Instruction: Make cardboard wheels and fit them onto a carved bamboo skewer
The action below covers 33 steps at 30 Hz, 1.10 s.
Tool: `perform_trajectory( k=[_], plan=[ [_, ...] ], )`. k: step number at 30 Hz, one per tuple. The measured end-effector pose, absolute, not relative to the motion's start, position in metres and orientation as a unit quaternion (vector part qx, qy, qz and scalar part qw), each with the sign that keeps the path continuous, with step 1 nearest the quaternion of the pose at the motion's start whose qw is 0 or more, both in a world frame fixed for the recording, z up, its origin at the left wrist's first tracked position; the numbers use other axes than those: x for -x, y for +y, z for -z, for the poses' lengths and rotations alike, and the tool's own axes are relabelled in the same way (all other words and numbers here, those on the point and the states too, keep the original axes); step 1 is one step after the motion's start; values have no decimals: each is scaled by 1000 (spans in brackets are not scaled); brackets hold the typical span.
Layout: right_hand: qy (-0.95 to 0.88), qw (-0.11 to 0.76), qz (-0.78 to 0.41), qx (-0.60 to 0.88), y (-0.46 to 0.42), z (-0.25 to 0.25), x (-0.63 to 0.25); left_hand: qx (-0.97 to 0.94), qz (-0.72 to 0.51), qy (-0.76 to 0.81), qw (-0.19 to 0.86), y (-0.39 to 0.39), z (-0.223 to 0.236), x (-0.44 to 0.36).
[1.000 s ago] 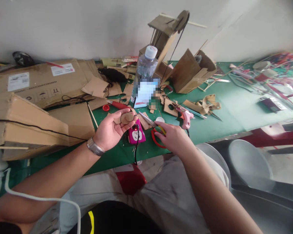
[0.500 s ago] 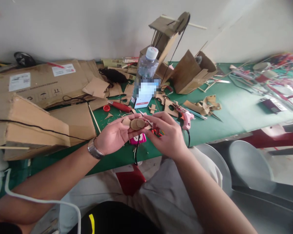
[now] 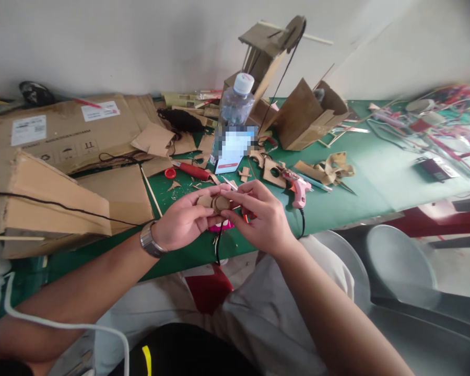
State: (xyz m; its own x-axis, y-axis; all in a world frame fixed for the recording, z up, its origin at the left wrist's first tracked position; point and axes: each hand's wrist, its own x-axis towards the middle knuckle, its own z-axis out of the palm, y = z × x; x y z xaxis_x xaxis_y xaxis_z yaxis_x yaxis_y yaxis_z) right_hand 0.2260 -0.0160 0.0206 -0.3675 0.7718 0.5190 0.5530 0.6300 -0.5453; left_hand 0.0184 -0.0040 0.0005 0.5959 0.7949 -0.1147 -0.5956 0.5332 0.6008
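Observation:
Several small round cardboard discs (image 3: 222, 203) lie overlapped across the fingers of my left hand (image 3: 180, 219), whose thumb presses on them from the near side. Coming in from the right, my right hand (image 3: 264, 216) pinches the rightmost disc between thumb and fingers. Both hands meet just above the table's front edge. Beyond my fingertips shows a pointed metallic tip (image 3: 230, 183); the rest of it is hidden. Under the hands, a bright pink object (image 3: 221, 226) is mostly covered.
A phone (image 3: 231, 156) leans against a plastic bottle (image 3: 237, 99). To the right lies a pink glue gun (image 3: 297, 188), near cardboard scraps (image 3: 274, 172). A red-handled tool (image 3: 194, 171) is left of the phone. Cardboard structures (image 3: 301, 115) stand behind; a large one (image 3: 58, 193) fills the left.
My right fingers have moved left onto the discs and now grip the rightmost one. My left thumb has shifted onto the discs, which now sit more bunched together.

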Motion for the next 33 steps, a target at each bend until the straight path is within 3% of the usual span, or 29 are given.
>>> perform_trajectory(
  k=[33],
  plan=[
    [-819,363,-162,413,-17,-23,-225,-237,-396,182,868,-3,-5,-17]
  ],
)
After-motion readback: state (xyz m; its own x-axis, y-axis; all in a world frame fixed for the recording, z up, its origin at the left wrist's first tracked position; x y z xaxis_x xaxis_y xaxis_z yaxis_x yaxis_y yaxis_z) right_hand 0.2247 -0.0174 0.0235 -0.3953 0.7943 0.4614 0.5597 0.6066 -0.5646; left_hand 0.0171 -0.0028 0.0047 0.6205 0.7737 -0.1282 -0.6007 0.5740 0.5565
